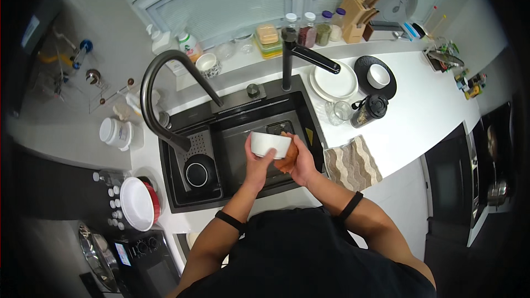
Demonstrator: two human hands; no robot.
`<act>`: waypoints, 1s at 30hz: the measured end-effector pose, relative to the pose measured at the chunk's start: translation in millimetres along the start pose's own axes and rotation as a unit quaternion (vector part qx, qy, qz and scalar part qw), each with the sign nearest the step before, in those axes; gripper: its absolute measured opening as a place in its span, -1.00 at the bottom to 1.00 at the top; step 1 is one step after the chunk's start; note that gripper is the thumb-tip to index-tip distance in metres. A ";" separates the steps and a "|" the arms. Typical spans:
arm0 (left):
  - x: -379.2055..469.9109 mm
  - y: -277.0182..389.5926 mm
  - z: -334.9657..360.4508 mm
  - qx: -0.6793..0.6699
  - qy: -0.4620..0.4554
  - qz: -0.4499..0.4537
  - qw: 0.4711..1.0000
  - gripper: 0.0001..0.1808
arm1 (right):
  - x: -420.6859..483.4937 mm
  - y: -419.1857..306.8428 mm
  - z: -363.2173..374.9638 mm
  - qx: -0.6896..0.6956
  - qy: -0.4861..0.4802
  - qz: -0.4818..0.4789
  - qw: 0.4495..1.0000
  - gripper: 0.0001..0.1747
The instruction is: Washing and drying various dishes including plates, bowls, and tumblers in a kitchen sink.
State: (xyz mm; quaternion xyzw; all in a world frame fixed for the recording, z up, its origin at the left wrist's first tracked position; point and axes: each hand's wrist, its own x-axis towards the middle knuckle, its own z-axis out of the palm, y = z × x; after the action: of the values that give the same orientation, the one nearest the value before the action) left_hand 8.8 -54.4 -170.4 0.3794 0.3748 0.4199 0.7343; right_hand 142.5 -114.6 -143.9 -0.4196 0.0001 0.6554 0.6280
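Over the black sink (236, 161), my left hand (257, 167) grips a white bowl (269, 144), which is tilted on its side. Its inside is turned away from me. An orange-brown cloth (288, 160) is in my right hand (304, 161), pressed against the bowl's right side. The fingers behind the cloth are partly hidden. To the left, a black bowl (199, 176) lies upside down in the sink's perforated drain basket (198, 145). A tall gooseneck faucet (145, 91) arches over that side.
Right of the sink are stacked white plates (335, 78), a black plate (361, 66) bearing a small white bowl (378, 76), a glass (340, 112), a lidded black bottle (369, 111) and a striped cloth (353, 163). A second black faucet (286, 66) stands behind. Left sits a white-and-red basin (136, 205).
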 end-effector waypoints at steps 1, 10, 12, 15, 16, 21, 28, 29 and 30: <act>-2.2 3.0 2.8 0.007 -0.005 0.000 1.000 -0.09 | 0.3 -2.1 -1.2 0.008 -0.001 -0.004 1.000 -0.40; -7.6 28.8 17.4 0.286 -0.046 0.045 0.956 0.24 | 14.0 -10.4 -17.7 -0.099 -0.030 -0.257 0.961 -0.55; -9.6 36.4 18.3 0.242 -0.107 0.063 0.962 0.24 | 16.3 -32.2 -15.2 -0.079 -0.114 -0.210 0.968 -0.55; -12.1 44.7 26.5 0.078 -0.156 0.050 0.983 0.18 | 19.2 -56.3 -11.2 0.015 -0.144 -0.005 0.989 -0.53; -9.3 41.7 26.4 0.080 -0.157 0.054 0.983 0.18 | 21.4 -55.2 -9.3 0.044 -0.135 0.012 0.990 -0.53; 7.9 10.5 9.8 0.263 0.019 0.161 0.951 -0.04 | 32.9 -41.4 -3.2 0.085 -0.070 -0.028 0.994 -0.61; -17.2 52.4 54.4 0.187 0.007 0.016 0.982 -0.18 | 19.4 -23.2 3.0 -0.127 0.011 -0.314 0.941 -0.66; -15.1 54.4 47.9 0.187 0.011 0.022 0.982 -0.18 | 15.3 -26.8 7.0 -0.088 -0.014 -0.276 0.957 -0.64; -14.2 55.4 41.1 0.149 -0.031 0.027 0.988 -0.19 | 12.3 -30.7 8.2 -0.049 -0.036 -0.238 0.969 -0.62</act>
State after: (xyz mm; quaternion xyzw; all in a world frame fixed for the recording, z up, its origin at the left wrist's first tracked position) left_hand 20.9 -57.2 -101.1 0.5077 0.3999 0.3664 0.6694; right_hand 165.0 -93.7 -129.2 -0.4141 -0.1547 0.5007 0.7443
